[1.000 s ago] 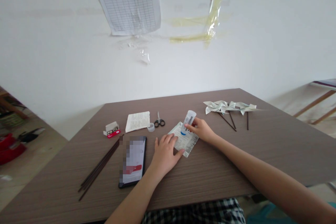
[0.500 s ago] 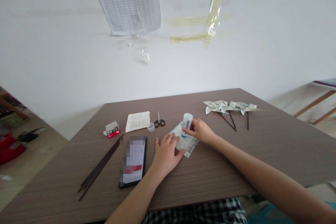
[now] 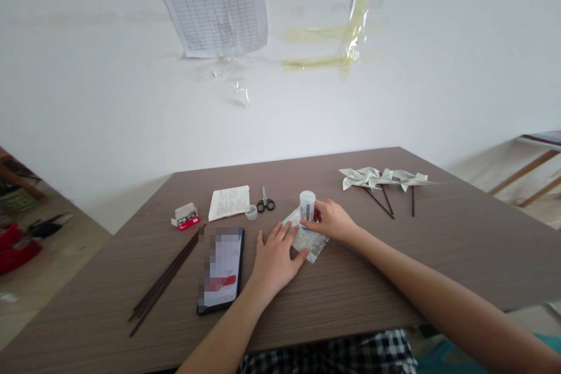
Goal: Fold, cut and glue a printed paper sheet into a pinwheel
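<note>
A square of printed newspaper (image 3: 312, 245) lies on the brown table. My left hand (image 3: 276, 254) rests flat with its fingers spread, the fingertips and thumb at the paper's left edge. With my right hand (image 3: 335, 219) I grip a white glue stick (image 3: 307, 200), a fat tube with a printed label. It stands nearly upright, its blue-rimmed lower end down on the paper. Beyond my left hand lie a small clear round cap (image 3: 251, 212) and black-handled scissors (image 3: 265, 201).
A stack of printed paper (image 3: 229, 201) and a small red-and-white box (image 3: 186, 216) sit back left. Dark sticks (image 3: 169, 277) and a phone (image 3: 222, 272) lie left of my hands. Several paper pinwheels (image 3: 369, 177) on dark sticks are at the right rear, before the wall.
My right hand has slid the glue stick slightly left and toward the back over the paper. The left hand holds its place.
</note>
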The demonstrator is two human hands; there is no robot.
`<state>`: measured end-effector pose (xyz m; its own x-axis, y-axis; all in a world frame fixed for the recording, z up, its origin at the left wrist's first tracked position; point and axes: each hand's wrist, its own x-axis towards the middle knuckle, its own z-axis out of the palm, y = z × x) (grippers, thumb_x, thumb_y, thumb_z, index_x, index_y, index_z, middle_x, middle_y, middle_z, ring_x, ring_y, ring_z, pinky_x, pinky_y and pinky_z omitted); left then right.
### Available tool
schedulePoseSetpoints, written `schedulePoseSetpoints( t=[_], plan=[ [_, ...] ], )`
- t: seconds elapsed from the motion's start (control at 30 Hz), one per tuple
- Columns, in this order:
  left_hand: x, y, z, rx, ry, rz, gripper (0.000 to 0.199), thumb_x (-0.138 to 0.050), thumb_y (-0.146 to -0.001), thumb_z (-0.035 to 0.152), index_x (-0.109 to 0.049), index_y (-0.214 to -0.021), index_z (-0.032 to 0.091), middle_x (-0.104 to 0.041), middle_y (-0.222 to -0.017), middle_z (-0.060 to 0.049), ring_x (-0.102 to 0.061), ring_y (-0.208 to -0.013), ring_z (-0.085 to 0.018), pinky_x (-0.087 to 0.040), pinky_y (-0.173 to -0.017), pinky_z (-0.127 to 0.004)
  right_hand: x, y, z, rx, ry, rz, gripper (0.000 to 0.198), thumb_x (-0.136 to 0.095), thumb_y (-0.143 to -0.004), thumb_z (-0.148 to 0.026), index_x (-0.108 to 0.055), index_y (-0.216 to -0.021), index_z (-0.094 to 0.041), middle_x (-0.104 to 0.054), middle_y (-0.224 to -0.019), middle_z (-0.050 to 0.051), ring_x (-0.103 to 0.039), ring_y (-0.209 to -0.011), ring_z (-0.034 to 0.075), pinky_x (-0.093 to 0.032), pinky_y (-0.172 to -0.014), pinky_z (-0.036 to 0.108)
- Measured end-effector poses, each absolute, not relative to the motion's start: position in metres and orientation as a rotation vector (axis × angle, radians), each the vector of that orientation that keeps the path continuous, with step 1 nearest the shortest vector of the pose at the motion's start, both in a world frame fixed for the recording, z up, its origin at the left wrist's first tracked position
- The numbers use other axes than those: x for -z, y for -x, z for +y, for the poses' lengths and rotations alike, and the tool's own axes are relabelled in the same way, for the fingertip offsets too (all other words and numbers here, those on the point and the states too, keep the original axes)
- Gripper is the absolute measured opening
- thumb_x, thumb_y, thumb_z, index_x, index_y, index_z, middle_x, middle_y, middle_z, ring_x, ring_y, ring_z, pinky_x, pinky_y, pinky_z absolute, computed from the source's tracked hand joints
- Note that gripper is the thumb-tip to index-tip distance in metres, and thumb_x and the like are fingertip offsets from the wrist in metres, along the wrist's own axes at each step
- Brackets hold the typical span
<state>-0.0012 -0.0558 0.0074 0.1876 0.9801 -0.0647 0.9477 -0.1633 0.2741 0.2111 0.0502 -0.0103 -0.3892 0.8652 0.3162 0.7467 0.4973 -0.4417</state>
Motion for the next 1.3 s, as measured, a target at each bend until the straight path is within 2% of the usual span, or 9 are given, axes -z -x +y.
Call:
schedulePoseSetpoints(
  t=[0.13, 0.33, 0.57, 0.83, 1.03, 1.3],
  plan=[
    [-0.008, 0.001, -0.056, -0.176, -2.203, 1.856, 0.062, -0.078, -0.122, 0.041, -0.072, -0.183, 0.036, -0.057, -0.200, -0.013, -0.047, -0.191, -0.046, -0.029, -0.156, -0.086, 0.010, -0.211, 0.051, -0.282, 1.356, -2.240, 0.035, -0.101, -0.101, -0.041, -0.074, -0.084, -0.026, -0.082, -0.081, 0.005, -0.078, -0.078, 0.026, -0.051, -0.078, 0.035],
    [-0.011, 0.000, -0.057, -0.143, -2.196, 1.849, 0.063, -0.074, -0.124, 0.041, -0.069, -0.186, 0.030, -0.053, -0.202, -0.014, -0.044, -0.192, -0.044, -0.024, -0.157, -0.087, 0.010, -0.212, 0.054, -0.299, 1.377, -2.245, 0.038, -0.096, -0.104, -0.036, -0.069, -0.079, -0.026, -0.079, -0.078, 0.004, -0.071, -0.076, 0.023, -0.048, -0.077, 0.034],
    [-0.008, 0.001, -0.057, -0.172, -2.206, 1.847, 0.061, -0.074, -0.123, 0.041, -0.071, -0.183, 0.032, -0.055, -0.201, -0.014, -0.045, -0.192, -0.044, -0.026, -0.156, -0.088, 0.011, -0.219, 0.059, -0.395, 1.352, -2.177, 0.042, -0.096, -0.101, -0.034, -0.064, -0.074, -0.027, -0.074, -0.074, 0.002, -0.067, -0.072, 0.022, -0.046, -0.073, 0.034],
    [-0.006, 0.003, -0.057, -0.190, -2.212, 1.840, 0.060, -0.075, -0.122, 0.043, -0.073, -0.182, 0.033, -0.056, -0.201, -0.014, -0.046, -0.191, -0.045, -0.029, -0.155, -0.088, 0.015, -0.227, 0.067, -0.560, 1.286, -2.056, 0.037, -0.094, -0.101, -0.043, -0.072, -0.078, -0.025, -0.077, -0.072, 0.002, -0.070, -0.068, 0.021, -0.051, -0.066, 0.032],
    [-0.004, 0.004, -0.056, -0.196, -2.220, 1.827, 0.061, -0.072, -0.123, 0.044, -0.072, -0.183, 0.032, -0.056, -0.201, -0.015, -0.046, -0.191, -0.046, -0.028, -0.155, -0.088, 0.014, -0.227, 0.063, -0.552, 1.198, -2.152, 0.035, -0.096, -0.102, -0.040, -0.075, -0.079, -0.024, -0.081, -0.079, 0.004, -0.075, -0.074, 0.024, -0.058, -0.074, 0.034],
    [0.000, 0.005, -0.055, -0.219, -2.241, 1.833, 0.061, -0.073, -0.121, 0.044, -0.073, -0.182, 0.034, -0.059, -0.199, -0.014, -0.049, -0.189, -0.047, -0.031, -0.154, -0.088, 0.012, -0.226, 0.063, -0.522, 1.179, -2.218, 0.037, -0.094, -0.101, -0.040, -0.070, -0.077, -0.027, -0.080, -0.081, 0.004, -0.073, -0.078, 0.025, -0.058, -0.077, 0.036]
  ],
)
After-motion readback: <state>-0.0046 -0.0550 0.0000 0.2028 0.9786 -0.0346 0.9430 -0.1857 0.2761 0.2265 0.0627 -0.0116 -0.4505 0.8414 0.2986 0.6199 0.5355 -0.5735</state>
